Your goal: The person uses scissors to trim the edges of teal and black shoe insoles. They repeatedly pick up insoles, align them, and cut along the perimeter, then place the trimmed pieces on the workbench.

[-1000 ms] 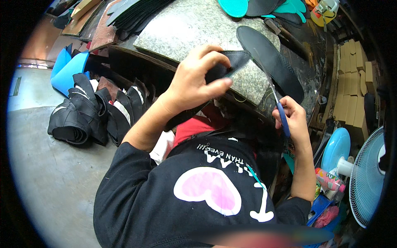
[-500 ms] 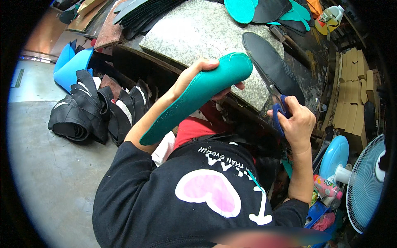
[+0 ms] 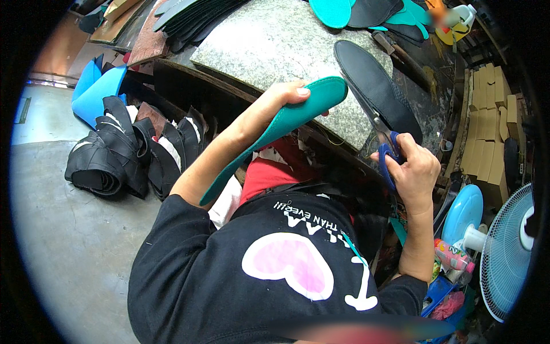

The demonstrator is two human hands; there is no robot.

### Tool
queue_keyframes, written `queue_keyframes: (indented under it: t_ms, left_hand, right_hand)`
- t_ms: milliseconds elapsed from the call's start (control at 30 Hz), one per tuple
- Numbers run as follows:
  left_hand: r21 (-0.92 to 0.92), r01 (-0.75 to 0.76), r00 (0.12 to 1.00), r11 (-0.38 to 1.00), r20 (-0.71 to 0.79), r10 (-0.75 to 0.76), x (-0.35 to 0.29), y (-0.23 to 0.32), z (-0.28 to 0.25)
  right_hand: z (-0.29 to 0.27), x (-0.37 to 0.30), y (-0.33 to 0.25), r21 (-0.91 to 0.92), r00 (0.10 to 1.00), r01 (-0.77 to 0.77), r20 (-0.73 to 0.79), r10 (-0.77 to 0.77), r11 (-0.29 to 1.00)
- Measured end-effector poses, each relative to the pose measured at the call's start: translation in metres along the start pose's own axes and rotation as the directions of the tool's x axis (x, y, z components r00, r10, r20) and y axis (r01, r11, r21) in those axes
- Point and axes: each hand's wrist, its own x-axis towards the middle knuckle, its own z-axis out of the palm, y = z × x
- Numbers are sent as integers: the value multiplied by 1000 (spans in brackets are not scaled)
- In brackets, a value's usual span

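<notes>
A green stitched insole [image 3: 275, 126] is gripped in my left hand [image 3: 286, 94], thumb on its upper face and fingertips showing past its lower edge. Its far end points toward the bench, and its other end hangs over my left forearm. My right hand [image 3: 416, 166] holds scissors [image 3: 387, 147] with dark blue handles, fingers through the loops. The blades point up and away, next to a black insole [image 3: 375, 86] that lies on the bench. A gap separates the scissors from the green insole.
Stone slab [image 3: 275, 40] on the bench; stacked black pieces [image 3: 197, 23] at back left; green and black insoles [image 3: 332, 11] at the far edge. A hammer [image 3: 404, 57] lies right. Black material rolls [image 3: 106, 155] rest on the floor. A fan [image 3: 507, 252] stands at lower right.
My left hand has tilted the green insole, so its face now shows narrower. The right hand and scissors have stayed nearly in place.
</notes>
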Motion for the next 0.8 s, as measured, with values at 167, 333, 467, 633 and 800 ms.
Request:
queue_keyframes:
  t_ms: [167,333,467,633,800]
  left_hand:
    - [233,-65,988,970,-119,95,-5,8,13]
    - [914,-383,739,134,216,638,0,7,55]
    - [937,-343,700,64,209,683,-4,0,61]
    - [897,-364,764,251,134,632,-10,5,32]
    - [970,102,491,-219,143,860,22,56,-78]
  right_hand:
    - [10,5,2,701,897,-436,391,208,564]
    - [33,6,-24,907,936,-341,303,179,246]
    - [33,19,-21,962,889,-204,104,447,181]
    - [5,26,15,999,798,-4,-28,602,51]
    - [29,7,41,924,900,-43,-129,416,379]
